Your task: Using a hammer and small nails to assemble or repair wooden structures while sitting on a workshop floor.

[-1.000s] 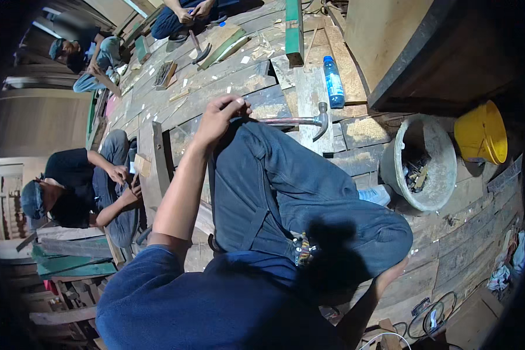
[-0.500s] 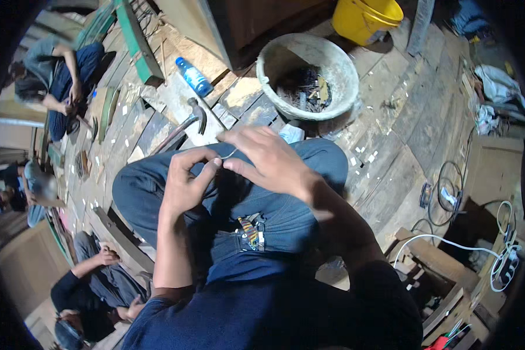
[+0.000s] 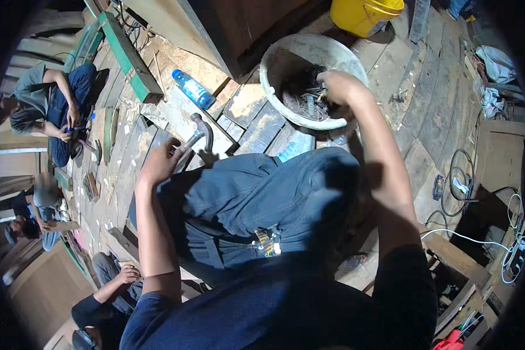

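Note:
My left hand (image 3: 159, 162) is closed around the handle of a claw hammer (image 3: 200, 129), whose metal head points away from me over a pale board (image 3: 184, 111). My right hand (image 3: 343, 88) reaches over the rim of a grey, plaster-stained bucket (image 3: 271, 87). Its fingers curl down at the heap of thin metal scraps (image 3: 309, 100), which look like nails. What those fingertips hold, if anything, is hidden. My legs (image 3: 245, 181) are folded beneath my arms.
A blue-capped bottle (image 3: 192, 88) lies past the hammer. A yellow bucket (image 3: 364, 17) stands at the far right, and a green beam (image 3: 128, 55) lies far left. Several people (image 3: 58, 105) sit along the left. Cables (image 3: 466, 236) trail on the right.
My hands have parted from a thin curved metal piece held between them over my lap. The left has gone to the hammer, the right into the grey bucket. The thin piece is out of sight.

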### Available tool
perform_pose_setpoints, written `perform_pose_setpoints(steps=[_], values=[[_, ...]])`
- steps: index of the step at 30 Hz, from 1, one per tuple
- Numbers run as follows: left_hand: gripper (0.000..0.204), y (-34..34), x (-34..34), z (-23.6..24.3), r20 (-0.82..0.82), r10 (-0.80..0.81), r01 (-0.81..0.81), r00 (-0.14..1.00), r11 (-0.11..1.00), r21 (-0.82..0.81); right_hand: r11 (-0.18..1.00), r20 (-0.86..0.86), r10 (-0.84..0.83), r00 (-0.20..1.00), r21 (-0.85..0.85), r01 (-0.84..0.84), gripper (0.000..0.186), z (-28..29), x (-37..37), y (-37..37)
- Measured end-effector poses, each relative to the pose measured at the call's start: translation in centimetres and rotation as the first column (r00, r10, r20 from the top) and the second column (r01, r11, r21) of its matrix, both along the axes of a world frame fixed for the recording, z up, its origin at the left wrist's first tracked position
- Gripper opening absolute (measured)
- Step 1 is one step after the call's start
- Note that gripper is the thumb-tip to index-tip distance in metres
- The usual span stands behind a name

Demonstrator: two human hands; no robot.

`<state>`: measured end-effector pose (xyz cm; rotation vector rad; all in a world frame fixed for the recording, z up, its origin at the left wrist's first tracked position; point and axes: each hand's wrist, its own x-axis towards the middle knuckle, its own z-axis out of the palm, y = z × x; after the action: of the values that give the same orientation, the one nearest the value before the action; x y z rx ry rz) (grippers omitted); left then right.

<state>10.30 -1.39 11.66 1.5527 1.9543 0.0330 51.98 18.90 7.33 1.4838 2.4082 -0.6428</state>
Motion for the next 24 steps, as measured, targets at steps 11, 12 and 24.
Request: perform_pose_setpoints(steps=[11, 12, 24], values=[[0.036, 0.2, 0.1, -2.9, 0.159, 0.139, -0.12, 0.977, 0.985, -0.126, 0.998, 0.058, -0.048, 0.997, -0.032, 0.05, 0.034, -15.5, -7.6, 1.8], [0.036, 0.3, 0.0, -3.2, 0.162, 0.14, -0.12, 0.977, 0.985, -0.126, 0.996, 0.126, 0.09, 0.988, 0.0, -0.091, 0.037, -15.8, -7.5, 1.4], [0.035, -0.1, -0.1, -3.3, 0.173, 0.087, -0.069, 0.981, 0.992, -0.106, 0.986, 0.2, -0.092, 0.976, -0.115, 0.116, 0.039, -15.7, -6.3, 3.2]])
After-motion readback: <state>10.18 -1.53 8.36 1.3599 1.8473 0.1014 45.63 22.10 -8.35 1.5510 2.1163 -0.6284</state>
